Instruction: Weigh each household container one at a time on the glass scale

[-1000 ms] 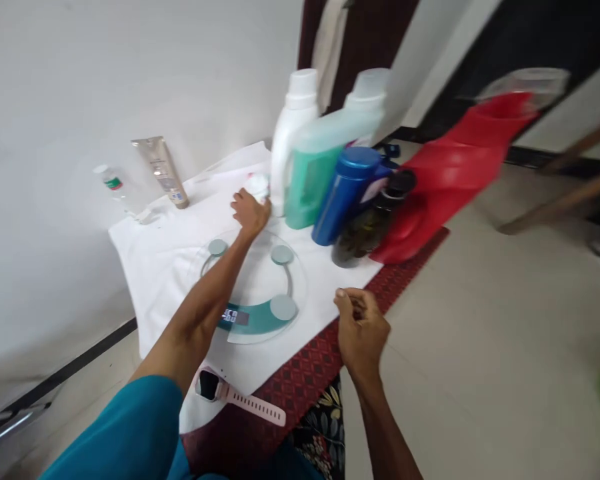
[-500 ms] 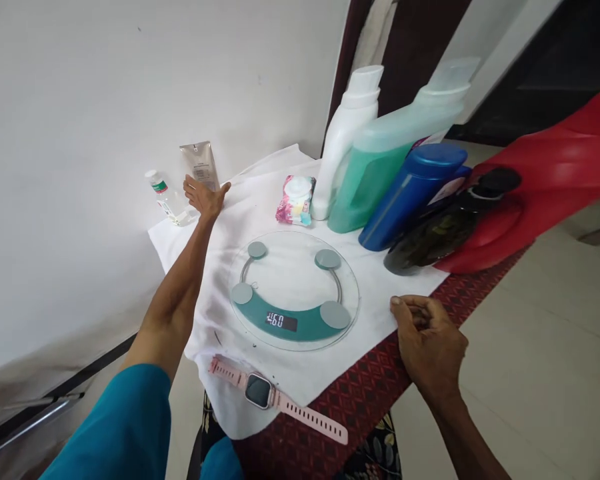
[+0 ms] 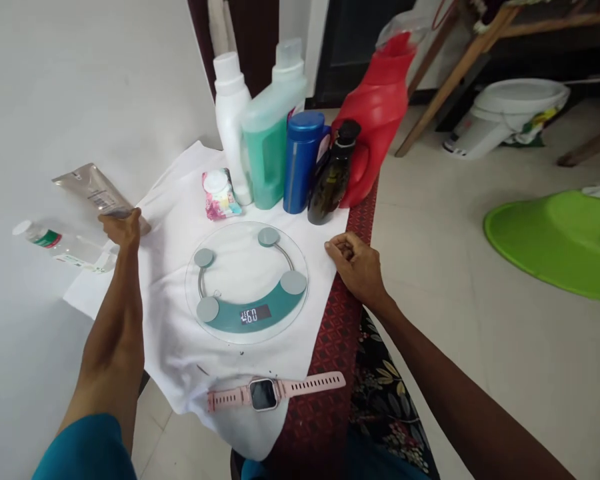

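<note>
My left hand [image 3: 123, 228] is closed around the lower part of a silvery-beige squeeze tube [image 3: 96, 190], which leans to the left. Beside it stands a clear bottle [image 3: 75, 250] with a white cap and a green and red label. My right hand [image 3: 356, 265] rests at the red-edged side of the table, fingers loosely curled, with nothing visible in them. Between the hands lies a round glass weighing scale [image 3: 250, 293] with a lit display. A pink smartwatch [image 3: 263, 394] is stretched out near the front edge.
Behind the scale stand a colourful packet [image 3: 220, 195], a white bottle [image 3: 233, 127], a green liquid bottle [image 3: 267, 160], a blue bottle [image 3: 301, 167], a dark pump-necked bottle [image 3: 329, 181] and a red jug [image 3: 375, 100]. A white bucket [image 3: 510, 110] and a green object [image 3: 555, 243] are on the floor.
My left hand, open by the tube before, has closed around it. The view has swung right, so the table things sit further left. My right hand still rests by the table edge.
</note>
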